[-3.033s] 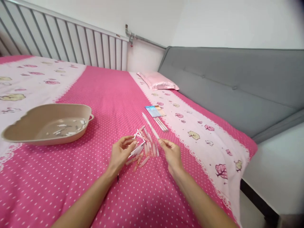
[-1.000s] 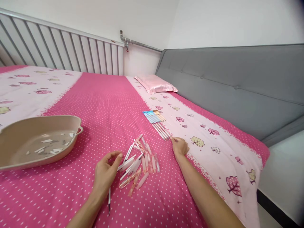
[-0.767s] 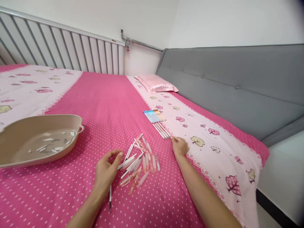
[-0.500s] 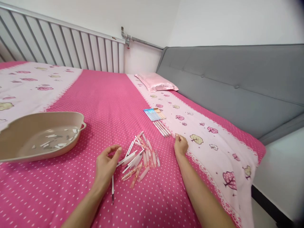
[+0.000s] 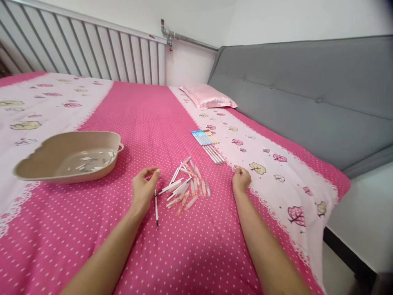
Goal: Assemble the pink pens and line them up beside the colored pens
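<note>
My left hand (image 5: pixel 144 188) is released, nothing visible in my right hand (image 5: pixel 241 179); work partway, I judge.
Left thumb and fingers parted, gap showing, just beside the loose heap. Right grip loosely curled, its inside hidden; can't tell if it is clenched or grasping anything. Between my hands, on the pink bedspread (image 5: pixel 138 110): slim white sticks (image 5: pixel 171 187) and pink tubes (image 5: pixel 192 202) tangled together, the part left, as I read it. One dark-tipped stick (image 5: pixel 156 209) lies by my left wrist. Farther out, blue and peach pens (image 5: pixel 201 138) lined up side by side, a shorter row of pale pens (image 5: pixel 214 155) on their near side; these look done. Off left, a beige basin (image 5: pixel 70 143) with small white bits (image 5: pixel 98 168) inside.
</note>
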